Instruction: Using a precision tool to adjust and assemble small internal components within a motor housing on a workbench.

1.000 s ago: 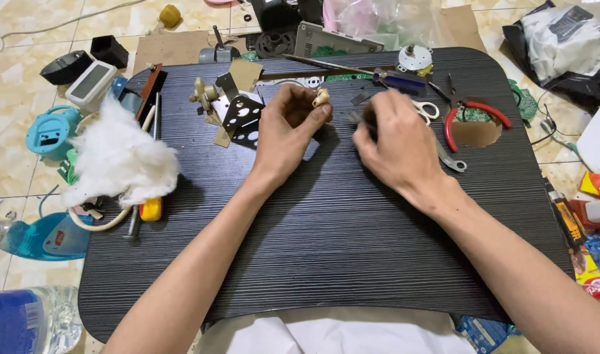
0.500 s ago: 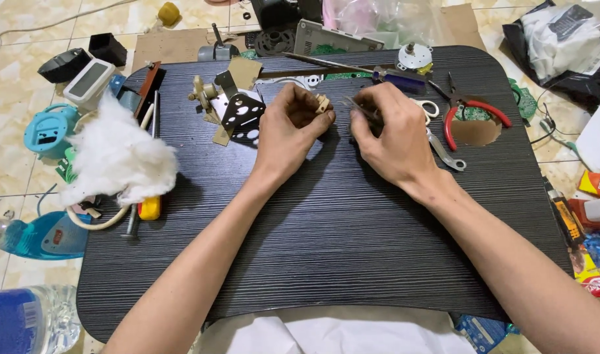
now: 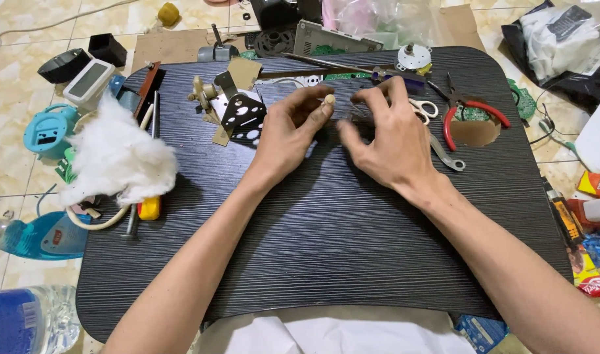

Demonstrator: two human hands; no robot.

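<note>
My left hand (image 3: 293, 131) rests near the back middle of the black lap table (image 3: 326, 249) and pinches a small cream-coloured round part (image 3: 329, 99) between thumb and fingertips. My right hand (image 3: 388, 141) lies right beside it, fingers curled toward the left hand over something small and dark; what it grips is hidden by the fingers. A perforated metal bracket (image 3: 244, 118) lies just left of my left hand.
Red-handled pliers (image 3: 467, 115), small scissors (image 3: 423, 108) and a wrench (image 3: 447, 154) lie right of my right hand. A white wad of stuffing (image 3: 116, 160) and a yellow-handled screwdriver (image 3: 146, 203) sit at the table's left edge. Small electronic parts, bottles and bags litter the floor around.
Both hands have drawn closer together and slightly toward the back of the table. The left fingers now hold the cream part up in plain view.
</note>
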